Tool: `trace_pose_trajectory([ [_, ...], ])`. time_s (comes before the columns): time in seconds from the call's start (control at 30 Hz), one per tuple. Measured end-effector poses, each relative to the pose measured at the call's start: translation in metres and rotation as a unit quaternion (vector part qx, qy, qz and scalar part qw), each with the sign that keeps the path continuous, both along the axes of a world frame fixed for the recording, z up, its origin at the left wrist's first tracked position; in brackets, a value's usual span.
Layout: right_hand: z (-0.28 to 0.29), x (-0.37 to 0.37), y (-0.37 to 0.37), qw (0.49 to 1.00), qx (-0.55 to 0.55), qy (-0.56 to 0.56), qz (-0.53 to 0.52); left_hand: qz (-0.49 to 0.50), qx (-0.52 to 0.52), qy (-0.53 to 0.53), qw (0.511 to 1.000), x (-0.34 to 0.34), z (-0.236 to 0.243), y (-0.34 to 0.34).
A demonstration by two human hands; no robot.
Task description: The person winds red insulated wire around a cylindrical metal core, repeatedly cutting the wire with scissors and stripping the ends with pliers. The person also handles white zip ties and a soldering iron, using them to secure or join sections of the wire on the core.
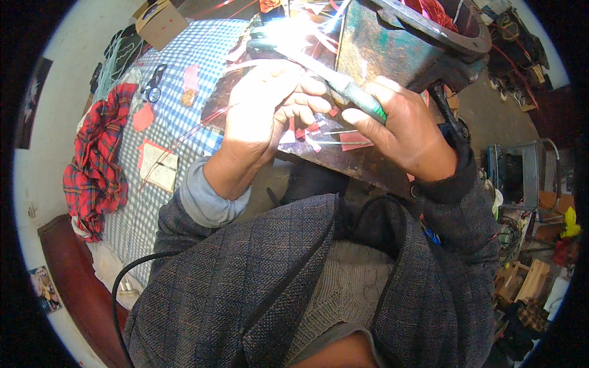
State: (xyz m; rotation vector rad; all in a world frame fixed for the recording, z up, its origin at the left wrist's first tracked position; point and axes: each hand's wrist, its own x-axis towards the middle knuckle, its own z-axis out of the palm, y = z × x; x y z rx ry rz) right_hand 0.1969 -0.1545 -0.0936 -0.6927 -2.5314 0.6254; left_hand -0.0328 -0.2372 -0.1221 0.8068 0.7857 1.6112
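My right hand [405, 126] is closed around a slim tool with a grey and green handle [359, 98]. The tool's narrow shaft points up and left, past the fingertips of my left hand. My left hand [270, 107] has its fingers curled inward, and glare washes out much of it. Thin red wires [199, 126] run from the table up to that hand's outer edge; what lies inside the fingers is hidden. Just beyond both hands stands a worn greenish metal housing [392, 49] with red wire coils [432, 12] inside. Bright light blurs the spot around the tool's far end.
Scraps of red and white paper and thin rods [346, 143] lie on the dark work surface. On the left, a checked cloth [199, 46] bears a notepad [158, 167], a black-rimmed round object [153, 93] and a red plaid cloth [101, 156]. A cardboard box [161, 23] stands behind.
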Motion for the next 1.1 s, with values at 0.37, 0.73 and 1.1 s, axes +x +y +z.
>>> trace_pose_trajectory([
  [0.37, 0.003, -0.001, 0.000, 0.998, -0.043, 0.037, 0.020, -0.002, 0.017, 0.025, 1.000, -0.001, 0.000, -0.001],
  [0.73, 0.006, 0.000, -0.002, 0.999, 0.033, 0.029, 0.000, -0.028, 0.018, 0.010, 0.999, -0.006, 0.002, -0.002],
  [1.1, 0.010, -0.003, -0.003, 0.999, -0.024, 0.042, 0.017, -0.024, 0.021, 0.014, 0.999, -0.006, 0.004, -0.004],
])
